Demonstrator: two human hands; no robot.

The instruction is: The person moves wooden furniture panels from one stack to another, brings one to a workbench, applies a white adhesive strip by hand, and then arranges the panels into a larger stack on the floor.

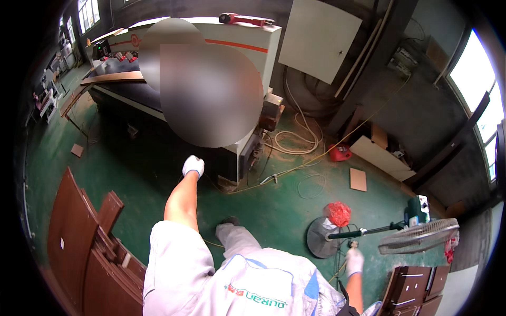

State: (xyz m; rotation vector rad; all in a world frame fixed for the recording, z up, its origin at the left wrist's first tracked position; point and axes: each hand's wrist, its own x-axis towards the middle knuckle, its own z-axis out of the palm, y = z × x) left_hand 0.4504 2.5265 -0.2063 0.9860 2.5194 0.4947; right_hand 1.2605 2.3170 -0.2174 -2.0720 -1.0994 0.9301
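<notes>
My left hand (193, 166), in a white glove, is raised in front of the long white-and-black machine (237, 36). Its fingers are curled into a fist, and whatever may be inside is hidden. On the other side, my right hand (354, 262), also gloved and smeared by motion, reaches low beside the round base (319, 238) of a standing fan. At its fingertips shows a small dark and metallic object (353, 244), its kind unclear. A red plastic bag (338, 214) rests by the fan base, above this hand.
Brown panels (71, 231) stand at the left, with more brown boards (414, 287) at the lower right. The fan head (419, 236) juts out rightward. Hoses (298, 147) and cables trail over the green floor near a red container (340, 152). A blurred patch hides part of the machine.
</notes>
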